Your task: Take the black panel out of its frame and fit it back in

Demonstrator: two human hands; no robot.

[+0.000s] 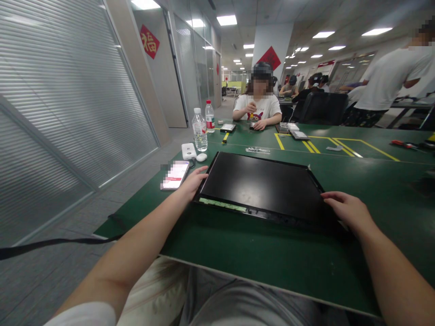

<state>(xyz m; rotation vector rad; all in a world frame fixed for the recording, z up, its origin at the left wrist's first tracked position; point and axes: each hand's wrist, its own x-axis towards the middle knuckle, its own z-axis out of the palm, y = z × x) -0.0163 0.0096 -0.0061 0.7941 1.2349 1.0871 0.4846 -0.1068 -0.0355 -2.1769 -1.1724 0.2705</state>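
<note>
A black display panel [261, 183] lies face up over the green table in front of me, its dark screen catching a soft reflection. Along its near edge runs a green circuit-board strip [222, 204]. My left hand [193, 183] grips the panel's left edge, with part of the fingers hidden beside the frame. At the right edge, my right hand [350, 210] holds the panel with fingers on the rim; its thumb side is partly out of sight. Whether the panel rests fully on the table or is slightly raised, I cannot tell.
Left of the panel are a lit phone [176, 175], a white power bank [188, 151], a white mouse-like object [201, 157] and water bottles [200, 131]. Across the green table [258, 253] sits a person [260, 106] handling a small item. Red-handled tools [403, 144] lie far right.
</note>
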